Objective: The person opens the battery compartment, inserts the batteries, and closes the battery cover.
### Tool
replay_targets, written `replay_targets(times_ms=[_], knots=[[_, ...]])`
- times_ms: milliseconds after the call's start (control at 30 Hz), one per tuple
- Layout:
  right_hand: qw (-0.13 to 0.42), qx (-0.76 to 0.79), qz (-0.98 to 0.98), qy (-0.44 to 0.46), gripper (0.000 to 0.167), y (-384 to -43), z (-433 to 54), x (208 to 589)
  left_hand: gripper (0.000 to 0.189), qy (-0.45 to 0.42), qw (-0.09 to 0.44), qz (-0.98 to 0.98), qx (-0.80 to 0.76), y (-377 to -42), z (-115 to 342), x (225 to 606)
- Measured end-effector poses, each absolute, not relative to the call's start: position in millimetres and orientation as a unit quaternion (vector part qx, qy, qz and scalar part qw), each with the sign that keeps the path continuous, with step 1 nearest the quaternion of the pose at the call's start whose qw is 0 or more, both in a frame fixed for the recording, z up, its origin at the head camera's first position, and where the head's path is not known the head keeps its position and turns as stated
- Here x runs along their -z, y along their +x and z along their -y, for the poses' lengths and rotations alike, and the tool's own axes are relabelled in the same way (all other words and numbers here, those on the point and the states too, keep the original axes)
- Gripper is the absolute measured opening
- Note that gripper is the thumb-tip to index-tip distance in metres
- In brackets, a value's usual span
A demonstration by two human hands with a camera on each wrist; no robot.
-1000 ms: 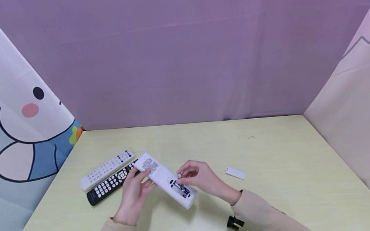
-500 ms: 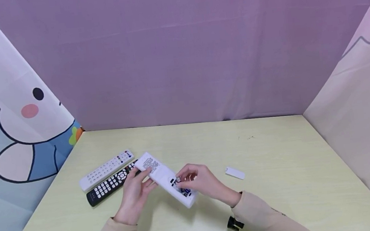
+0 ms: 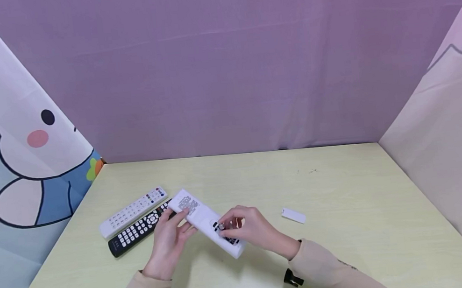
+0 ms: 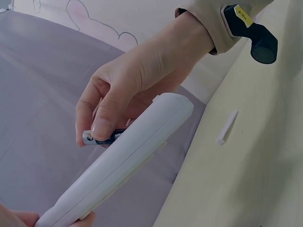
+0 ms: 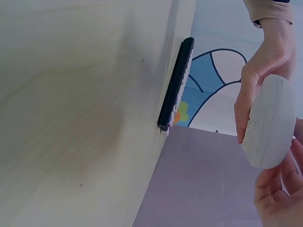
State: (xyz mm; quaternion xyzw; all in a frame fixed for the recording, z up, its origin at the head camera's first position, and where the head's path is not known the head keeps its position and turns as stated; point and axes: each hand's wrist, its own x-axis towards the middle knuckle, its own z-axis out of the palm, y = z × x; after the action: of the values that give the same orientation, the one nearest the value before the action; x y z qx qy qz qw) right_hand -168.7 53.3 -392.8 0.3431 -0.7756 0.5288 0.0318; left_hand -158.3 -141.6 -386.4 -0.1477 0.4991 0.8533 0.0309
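A white remote control is tilted above the table, its back up and its battery compartment uncovered. My left hand grips its far end, thumb on the back and fingers beneath. With thumb and fingertips, my right hand pinches a battery at the compartment. In the left wrist view the battery's tip sticks out past the thumb; its other end is hidden behind the remote. The right wrist view shows the remote end-on between both hands. A small white battery cover lies on the table, right of my right hand.
Left of my hands, a black remote and another white remote lie side by side, buttons up. The pale table meets a purple curtain behind, with printed cloths at both sides.
My right hand has moved slightly left and down, bringing the battery closer to the remote's compartment. The left hand and the remote have barely moved.
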Motion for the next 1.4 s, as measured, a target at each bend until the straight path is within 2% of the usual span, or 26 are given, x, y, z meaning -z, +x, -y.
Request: replay_targets(times_ms=[200,433,567,800,967,1400], knots=[[0.049,-0.503,0.780,0.370,0.018,-180.8,-53.7,414.8,0.057,-0.148,0.028,-0.499,-0.853,-157.6,141.0,385.4],[0.060,-0.481,0.775,0.405,0.023,-181.5,-59.5,418.3,0.058,-0.149,0.030,-0.498,-0.854,-157.7,141.2,384.1],[0.044,-0.451,0.788,0.417,0.039,-179.8,-63.6,417.8,0.058,-0.148,0.031,-0.500,-0.853,-157.7,142.4,383.1],[-0.052,-0.435,0.791,0.426,0.073,-174.2,-68.3,417.3,0.059,-0.141,0.037,-0.498,-0.855,-157.2,146.0,381.1],[-0.072,-0.413,0.796,0.437,0.087,-170.5,-68.2,420.2,0.057,-0.142,0.038,-0.499,-0.854,-157.8,147.0,380.2],[-0.020,-0.370,0.807,0.460,0.082,-166.6,-69.3,424.1,0.058,-0.143,0.042,-0.511,-0.847,-158.0,145.8,380.6]])
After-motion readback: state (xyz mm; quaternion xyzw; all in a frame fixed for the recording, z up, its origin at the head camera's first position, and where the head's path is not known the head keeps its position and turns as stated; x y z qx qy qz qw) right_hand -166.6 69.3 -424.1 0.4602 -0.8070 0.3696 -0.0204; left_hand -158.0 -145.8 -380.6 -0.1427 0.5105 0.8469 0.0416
